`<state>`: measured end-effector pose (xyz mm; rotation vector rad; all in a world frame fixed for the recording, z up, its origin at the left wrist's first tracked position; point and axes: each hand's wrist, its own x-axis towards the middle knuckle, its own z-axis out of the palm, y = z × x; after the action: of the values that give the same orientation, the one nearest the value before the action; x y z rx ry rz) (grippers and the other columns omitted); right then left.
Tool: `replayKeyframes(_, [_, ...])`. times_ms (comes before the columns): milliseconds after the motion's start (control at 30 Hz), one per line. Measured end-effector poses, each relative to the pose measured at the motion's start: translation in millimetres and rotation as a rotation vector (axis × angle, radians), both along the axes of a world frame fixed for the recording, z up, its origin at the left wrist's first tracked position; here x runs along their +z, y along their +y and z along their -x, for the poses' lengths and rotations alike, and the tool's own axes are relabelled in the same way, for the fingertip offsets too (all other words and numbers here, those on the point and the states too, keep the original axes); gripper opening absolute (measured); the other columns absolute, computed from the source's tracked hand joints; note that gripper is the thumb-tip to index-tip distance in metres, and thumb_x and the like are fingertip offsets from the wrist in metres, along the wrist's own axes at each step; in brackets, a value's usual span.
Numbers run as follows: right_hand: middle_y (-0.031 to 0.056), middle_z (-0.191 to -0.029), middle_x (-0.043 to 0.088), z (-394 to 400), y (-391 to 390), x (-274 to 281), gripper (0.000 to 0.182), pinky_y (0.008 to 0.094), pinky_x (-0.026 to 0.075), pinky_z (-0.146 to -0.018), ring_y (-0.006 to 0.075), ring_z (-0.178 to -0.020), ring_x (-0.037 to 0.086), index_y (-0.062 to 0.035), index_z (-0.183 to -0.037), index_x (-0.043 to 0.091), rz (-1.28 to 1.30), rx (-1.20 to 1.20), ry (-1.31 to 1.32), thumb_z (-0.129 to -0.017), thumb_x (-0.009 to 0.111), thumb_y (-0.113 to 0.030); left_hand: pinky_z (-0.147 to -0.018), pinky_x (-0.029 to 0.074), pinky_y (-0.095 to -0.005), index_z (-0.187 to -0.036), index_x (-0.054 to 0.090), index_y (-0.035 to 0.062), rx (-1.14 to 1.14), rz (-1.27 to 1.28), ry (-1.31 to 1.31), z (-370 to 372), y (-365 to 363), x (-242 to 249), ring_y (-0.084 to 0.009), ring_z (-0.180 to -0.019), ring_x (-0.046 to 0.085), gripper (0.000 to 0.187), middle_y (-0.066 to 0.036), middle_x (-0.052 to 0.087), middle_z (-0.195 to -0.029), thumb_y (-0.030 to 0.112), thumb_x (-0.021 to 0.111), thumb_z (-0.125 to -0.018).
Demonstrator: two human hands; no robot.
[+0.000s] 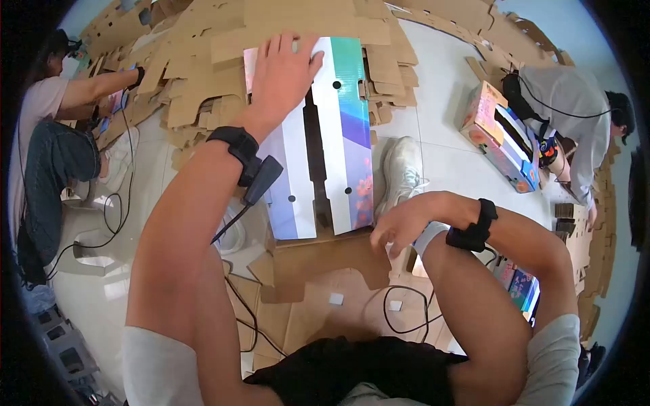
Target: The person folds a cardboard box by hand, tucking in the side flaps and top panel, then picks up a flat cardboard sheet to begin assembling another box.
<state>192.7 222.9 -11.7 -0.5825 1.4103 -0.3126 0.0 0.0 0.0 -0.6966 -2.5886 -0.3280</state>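
A colourful cardboard box (351,122), printed in white, green, purple and pink, stands in front of me with a dark slot down its middle. My left hand (283,74) lies on its far left part, fingers spread and reaching to the far edge. Around that wrist is a black strap with a small device (238,150) and a cable. Beside the box's near right corner, my right hand (409,220) hangs with loosely curved, parted fingers and nothing visible in them. A second black strap (474,230) circles the right wrist. Brown cardboard (325,267) extends below the box's near end.
Flat brown cardboard pieces (196,74) are heaped beyond the box. One person (51,115) sits at the left; another (572,115) crouches at the right by a second printed box (497,135). A black cable (406,330) loops across the cardboard between my legs. Grey crates (68,352) stand lower left.
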Motion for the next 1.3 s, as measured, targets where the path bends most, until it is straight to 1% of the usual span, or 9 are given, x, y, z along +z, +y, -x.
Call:
replayKeyframes(167, [0.0125, -0.124, 0.076, -26.0, -40.9, 12.8, 0.066, 0.0432, 0.056, -0.097, 0.0321, -0.113, 0.072, -0.0163, -0.160, 0.050, 0.257, 0.211, -0.036, -0.098, 0.068, -0.033, -0.127, 0.035, -0.0505, -0.156, 0.056, 0.0290, -0.114, 0.055, 0.354, -4.1, -2.7, -23.6, -0.0336, -0.147, 0.046, 0.046, -0.015, 0.049, -0.157, 0.031, 0.054, -0.110])
replayKeyframes(267, [0.0099, -0.116, 0.078, -48.3, -64.8, 18.2, 0.056, 0.0396, 0.058, -0.092, 0.0320, -0.106, 0.073, -0.0162, -0.153, 0.060, 0.037, 0.276, -0.027, -0.099, 0.068, -0.030, -0.127, 0.035, -0.0511, -0.158, 0.054, 0.0273, -0.148, 0.081, 0.333, -2.1, -2.6, -25.5, -0.0317, -0.149, 0.044, 0.048, -0.012, 0.048, -0.160, 0.027, 0.054, -0.110])
replayKeyframes(400, [0.0094, -0.111, 0.077, -76.4, -42.9, -32.0, 0.034, 0.0392, 0.060, -0.084, 0.0294, -0.103, 0.074, -0.0166, -0.125, 0.076, 0.195, 0.284, 0.639, -0.092, 0.072, -0.024, -0.129, 0.034, -0.0495, -0.157, 0.053, 0.0231, -0.221, 0.086, 0.250, -16.1, -2.8, -28.1, -0.0314, -0.152, 0.042, 0.049, -0.008, 0.046, -0.163, 0.022, 0.056, -0.108])
replayKeyframes(533, [0.0107, -0.103, 0.076, -57.3, -64.9, 34.5, 0.019, 0.0396, 0.060, -0.080, 0.0284, -0.104, 0.074, -0.0120, -0.103, 0.079, 0.121, 0.393, 0.858, -0.086, 0.072, -0.012, -0.129, 0.034, -0.0481, -0.156, 0.054, 0.0208, -0.347, 0.156, 0.216, -31.2, -18.2, -26.6, -0.0308, -0.154, 0.040, 0.050, -0.006, 0.045, -0.165, 0.020, 0.060, -0.106])
replayKeyframes(667, [0.0088, -0.099, 0.076, -56.3, -38.5, 11.7, 0.009, 0.0427, 0.061, -0.076, 0.0299, -0.096, 0.076, -0.0133, -0.092, 0.081, 0.292, 0.310, 1.175, -0.086, 0.073, -0.012, -0.130, 0.033, -0.0500, -0.158, 0.052, 0.0209, -0.446, 0.218, 0.166, -47.4, -36.3, -26.8, -0.0299, -0.157, 0.036, 0.054, -0.005, 0.042, -0.169, 0.020, 0.063, -0.104])
replayKeyframes(767, [0.0108, -0.104, 0.071, -34.4, -40.9, 27.1, 0.012, 0.0416, 0.057, -0.089, 0.0312, -0.107, 0.069, -0.0105, -0.093, 0.080, 0.223, 0.305, 1.166, -0.083, 0.074, -0.014, -0.130, 0.032, -0.0520, -0.159, 0.050, 0.0214, -0.513, 0.206, 0.124, -57.5, -47.5, -26.9, -0.0296, -0.158, 0.035, 0.057, -0.005, 0.039, -0.171, 0.025, 0.064, -0.105])
replayKeyframes(967, [0.0130, -0.115, 0.070, -24.9, -57.4, 10.1, 0.008, 0.0397, 0.055, -0.086, 0.0278, -0.105, 0.070, -0.0111, -0.089, 0.078, 0.412, 0.249, 1.342, -0.086, 0.075, -0.017, -0.130, 0.033, -0.0518, -0.159, 0.050, 0.0238, -0.522, 0.195, 0.091, -68.8, -53.0, -29.9, -0.0294, -0.158, 0.035, 0.058, -0.005, 0.038, -0.172, 0.029, 0.066, -0.104])
replayKeyframes(1200, [0.0180, -0.118, 0.066, -11.3, -113.9, -21.3, 0.036, 0.0408, 0.060, -0.080, 0.0309, -0.100, 0.070, -0.0060, -0.126, 0.062, 0.732, 0.252, 1.332, -0.092, 0.065, -0.018, -0.129, 0.034, -0.0515, -0.158, 0.051, 0.0246, -0.513, 0.182, 0.108, -67.7, -50.7, -33.7, -0.0290, -0.157, 0.036, 0.058, -0.003, 0.039, -0.171, 0.028, 0.068, -0.103])
replayKeyframes(1300, [0.0180, -0.109, 0.066, -21.9, -127.7, -20.6, 0.031, 0.0432, 0.061, -0.075, 0.0339, -0.091, 0.072, -0.0058, -0.123, 0.063, 0.792, 0.232, 1.232, -0.094, 0.064, -0.018, -0.129, 0.034, -0.0513, -0.157, 0.052, 0.0254, -0.509, 0.195, 0.117, -68.9, -51.7, -33.8, -0.0289, -0.157, 0.036, 0.057, -0.003, 0.040, -0.170, 0.028, 0.068, -0.102])
